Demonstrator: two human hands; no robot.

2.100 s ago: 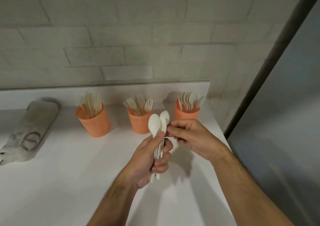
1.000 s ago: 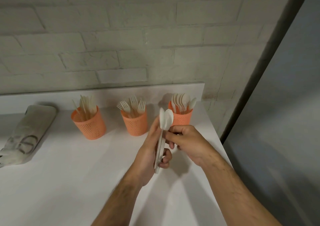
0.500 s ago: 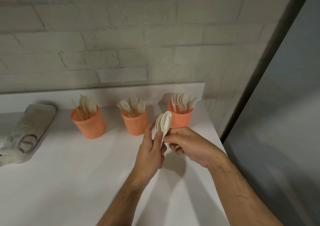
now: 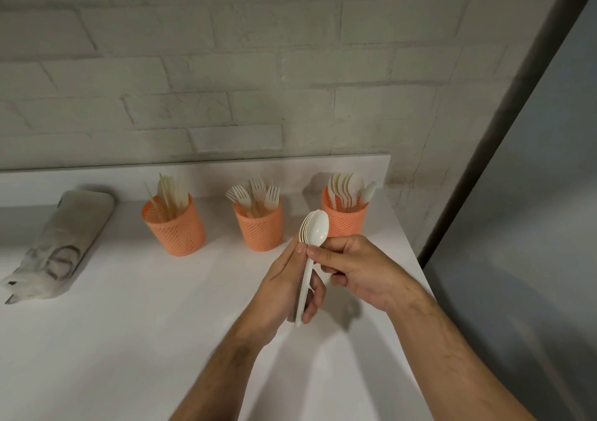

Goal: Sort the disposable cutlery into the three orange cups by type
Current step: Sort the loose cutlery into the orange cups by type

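A stack of white plastic spoons [image 4: 315,231] stands upright between my hands, bowls up, in front of the right cup. My left hand [image 4: 284,288] grips the handles, thumb up along them. My right hand [image 4: 358,267] pinches the front spoon just under its bowl. Three orange mesh cups stand in a row near the wall: the left cup [image 4: 176,228] holds knives, the middle cup [image 4: 258,227] holds forks, the right cup [image 4: 345,219] holds spoons.
A rolled grey cloth pouch [image 4: 56,246] lies at the far left of the white counter [image 4: 129,323]. The counter's right edge runs close beside my right arm, with a dark gap and grey panel beyond. A brick wall rises behind the cups.
The spoon stack has turned so the bowls face me, and my right hand has shifted its pinch to the neck of the front spoon. The hands stay in front of the right cup.
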